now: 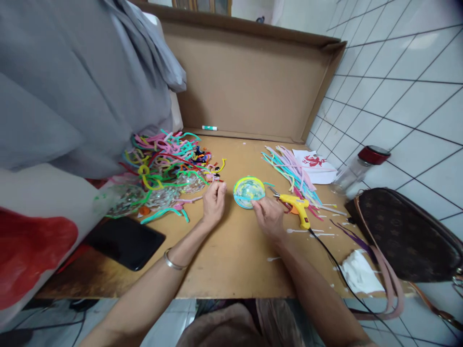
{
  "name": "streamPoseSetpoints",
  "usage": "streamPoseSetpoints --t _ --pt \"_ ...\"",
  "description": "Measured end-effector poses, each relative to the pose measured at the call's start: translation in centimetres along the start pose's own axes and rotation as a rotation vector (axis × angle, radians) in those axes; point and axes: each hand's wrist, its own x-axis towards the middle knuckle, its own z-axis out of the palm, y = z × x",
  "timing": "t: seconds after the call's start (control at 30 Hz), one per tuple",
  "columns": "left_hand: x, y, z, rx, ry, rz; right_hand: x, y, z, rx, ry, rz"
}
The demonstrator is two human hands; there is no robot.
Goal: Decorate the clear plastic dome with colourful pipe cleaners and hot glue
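Observation:
A clear plastic dome [249,192], wrapped with yellow and turquoise pipe cleaners, sits on the wooden table [231,260]. My right hand [268,215] grips its lower right edge. My left hand [214,201] rests just left of the dome with fingers curled, pinching something too small to make out. A tangled heap of coloured pipe cleaners [164,161] lies beyond my left hand, over more clear domes [159,196].
A yellow glue gun [297,206] with a black cord lies right of my right hand, beside straight pipe cleaners [291,171]. A black phone [125,241] lies at left, a brown handbag [401,236] and a red-capped jar [358,168] at right. A cardboard wall [249,82] backs the table.

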Motion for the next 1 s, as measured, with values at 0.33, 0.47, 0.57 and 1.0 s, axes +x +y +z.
streamPoseSetpoints --t 0.33,0.47,0.57,1.0 --pt "0.0 -0.3 0.2 -0.015 0.013 0.007 -0.5 0.5 0.9 0.100 0.111 0.123" --pt "0.0 -0.3 0.2 -0.023 0.016 0.015 -0.4 0.3 1.0 0.146 0.122 0.143" --pt "0.0 -0.3 0.2 -0.021 0.015 0.028 0.0 0.0 0.6 0.161 0.097 0.115" --pt "0.1 0.0 0.2 -0.009 0.033 0.061 2.2 3.7 -2.5 -0.134 0.003 0.140"
